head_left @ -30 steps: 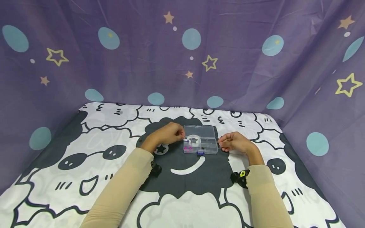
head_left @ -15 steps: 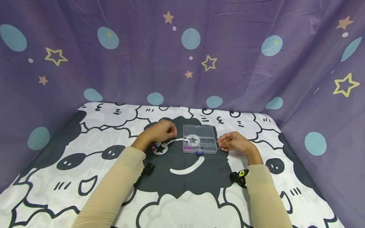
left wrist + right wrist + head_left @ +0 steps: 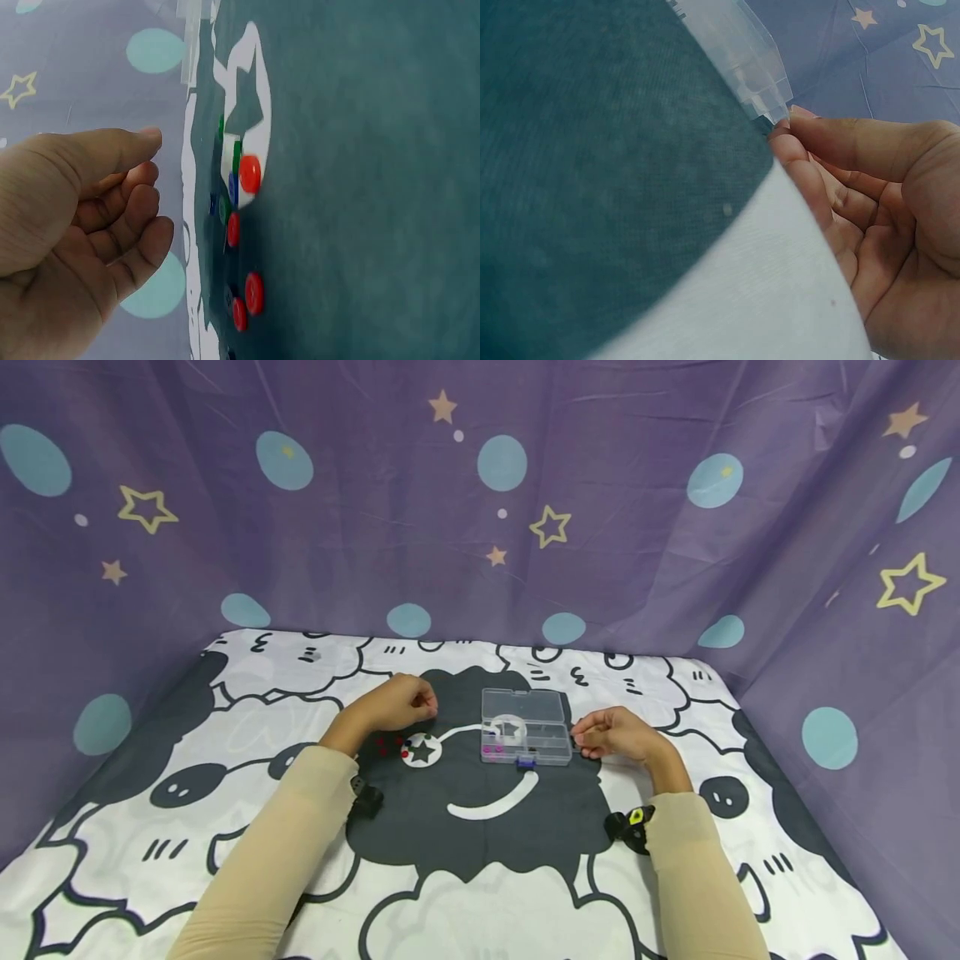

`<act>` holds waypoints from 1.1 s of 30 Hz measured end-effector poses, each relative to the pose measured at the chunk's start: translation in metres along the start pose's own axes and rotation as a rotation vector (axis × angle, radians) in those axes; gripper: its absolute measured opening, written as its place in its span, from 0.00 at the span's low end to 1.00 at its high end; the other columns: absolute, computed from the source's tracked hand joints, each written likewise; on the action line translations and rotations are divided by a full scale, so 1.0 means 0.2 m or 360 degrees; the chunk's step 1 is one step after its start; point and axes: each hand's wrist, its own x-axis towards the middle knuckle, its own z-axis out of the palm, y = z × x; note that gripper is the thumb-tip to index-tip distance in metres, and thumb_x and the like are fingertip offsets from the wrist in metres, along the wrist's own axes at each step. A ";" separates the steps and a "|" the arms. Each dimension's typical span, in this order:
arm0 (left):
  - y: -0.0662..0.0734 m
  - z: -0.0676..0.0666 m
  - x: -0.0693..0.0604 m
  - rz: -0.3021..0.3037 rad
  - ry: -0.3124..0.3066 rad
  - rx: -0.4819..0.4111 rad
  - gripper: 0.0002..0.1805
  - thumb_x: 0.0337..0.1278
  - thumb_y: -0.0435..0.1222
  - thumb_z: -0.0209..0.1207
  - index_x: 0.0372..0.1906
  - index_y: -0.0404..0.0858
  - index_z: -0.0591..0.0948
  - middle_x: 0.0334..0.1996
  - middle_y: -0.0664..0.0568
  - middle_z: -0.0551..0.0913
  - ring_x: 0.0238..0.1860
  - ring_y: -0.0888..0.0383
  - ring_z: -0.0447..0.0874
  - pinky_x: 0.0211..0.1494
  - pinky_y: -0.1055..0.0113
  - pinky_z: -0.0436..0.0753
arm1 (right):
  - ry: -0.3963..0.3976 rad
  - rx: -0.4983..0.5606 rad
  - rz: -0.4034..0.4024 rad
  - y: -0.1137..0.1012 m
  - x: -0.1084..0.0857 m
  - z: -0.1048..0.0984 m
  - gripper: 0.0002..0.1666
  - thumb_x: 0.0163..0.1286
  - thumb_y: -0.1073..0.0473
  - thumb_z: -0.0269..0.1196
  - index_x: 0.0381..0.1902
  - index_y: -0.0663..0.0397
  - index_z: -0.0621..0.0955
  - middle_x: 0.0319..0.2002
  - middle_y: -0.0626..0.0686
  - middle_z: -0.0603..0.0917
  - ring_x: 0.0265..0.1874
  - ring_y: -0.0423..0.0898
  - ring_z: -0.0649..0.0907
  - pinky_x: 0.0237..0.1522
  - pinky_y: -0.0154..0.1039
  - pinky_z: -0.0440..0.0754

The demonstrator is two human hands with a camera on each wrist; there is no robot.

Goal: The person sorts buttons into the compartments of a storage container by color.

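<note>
While our left hand (image 3: 393, 703) hung loose-fingered near the buttons (image 3: 254, 292), our right hand (image 3: 621, 735) pinched the box (image 3: 551, 759) at its right edge — a tug, we judged, could tip it.

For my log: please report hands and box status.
Left hand empty, near buttons. Right hand holds clear box by right end. Lid open, nothing seen blocking.

A purple curtain (image 3: 615, 560) with blue ovals (image 3: 502, 462) and stars (image 3: 443, 406) hangs behind a cartoon-print cloth (image 3: 495, 918).
</note>
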 end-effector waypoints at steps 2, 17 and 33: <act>-0.02 -0.01 -0.01 -0.0015 -0.0006 -0.0007 0.03 0.66 0.32 0.64 0.35 0.39 0.85 0.30 0.54 0.84 0.32 0.59 0.79 0.43 0.59 0.80 | 0.0002 0.0004 0.0003 0.00 0.00 0.00 0.13 0.71 0.69 0.64 0.50 0.74 0.81 0.34 0.53 0.88 0.30 0.44 0.86 0.37 0.39 0.87; -0.12 -0.03 -0.05 -0.0025 -0.0104 0.0158 0.02 0.62 0.31 0.67 0.33 0.37 0.86 0.28 0.54 0.84 0.31 0.60 0.79 0.42 0.60 0.80 | 0.0022 -0.0032 0.0021 0.00 0.00 -0.01 0.14 0.71 0.68 0.65 0.50 0.74 0.81 0.34 0.53 0.88 0.31 0.44 0.86 0.37 0.38 0.86; -0.13 -0.04 -0.07 -0.0052 -0.0155 0.0149 0.04 0.60 0.31 0.68 0.31 0.39 0.85 0.26 0.56 0.82 0.29 0.61 0.78 0.38 0.63 0.78 | 0.0016 -0.0034 0.0011 0.00 0.00 0.00 0.14 0.71 0.68 0.65 0.50 0.73 0.82 0.33 0.53 0.88 0.31 0.43 0.86 0.37 0.38 0.86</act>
